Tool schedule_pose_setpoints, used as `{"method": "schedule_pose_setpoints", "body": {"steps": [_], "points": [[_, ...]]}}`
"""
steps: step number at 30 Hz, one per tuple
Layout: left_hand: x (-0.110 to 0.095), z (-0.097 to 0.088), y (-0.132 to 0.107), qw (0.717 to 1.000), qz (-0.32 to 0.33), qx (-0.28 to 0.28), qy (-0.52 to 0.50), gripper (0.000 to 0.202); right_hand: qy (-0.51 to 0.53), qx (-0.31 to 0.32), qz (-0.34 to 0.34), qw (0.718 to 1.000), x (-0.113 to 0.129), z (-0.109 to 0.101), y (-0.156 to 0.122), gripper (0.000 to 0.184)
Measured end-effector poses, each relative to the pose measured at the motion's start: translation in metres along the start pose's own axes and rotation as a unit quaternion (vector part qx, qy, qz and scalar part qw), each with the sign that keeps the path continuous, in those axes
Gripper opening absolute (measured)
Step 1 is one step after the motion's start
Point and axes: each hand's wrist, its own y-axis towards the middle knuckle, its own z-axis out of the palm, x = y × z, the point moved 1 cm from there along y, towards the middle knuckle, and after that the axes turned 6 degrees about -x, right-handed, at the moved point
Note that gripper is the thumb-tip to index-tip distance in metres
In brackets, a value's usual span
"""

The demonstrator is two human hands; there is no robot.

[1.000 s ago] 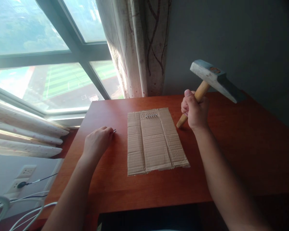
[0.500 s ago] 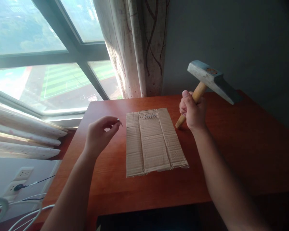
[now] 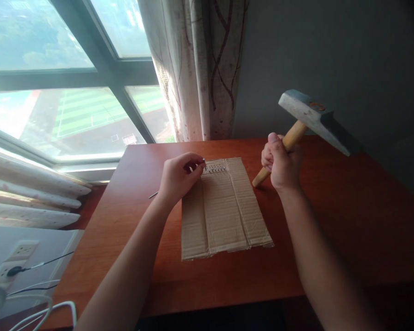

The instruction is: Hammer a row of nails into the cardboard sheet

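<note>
My left hand is over the far left part of a flat brown cardboard sheet. Its thumb and forefinger pinch a small nail, partly hidden by the fingertips. Right beside them, several short rows of small dark marks, which look like nails or holes, run along the sheet's far end. My right hand is wrapped round the wooden handle of a hammer. The hammer's grey metal head is raised up and to the right, while the handle's lower end is close to the tabletop.
The sheet lies on a reddish-brown wooden table. A thin dark metal piece lies left of my left wrist. Behind the table hang patterned curtains beside a window. White cables and a wall socket are at lower left.
My left hand has moved right with the nail, from the bare table to over the cardboard's marked end. The thin metal piece behind it has come into view. My right hand still grips the hammer.
</note>
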Motion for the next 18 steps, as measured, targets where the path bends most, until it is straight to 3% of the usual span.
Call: {"method": "schedule_pose_setpoints", "body": {"steps": [18], "points": [[-0.0010,-0.0010,-0.0036,1.000,0.010,0.007,0.017,0.012,-0.020,0.009,-0.007,1.000,0.0030,0.0015,-0.0020,0.058]]}}
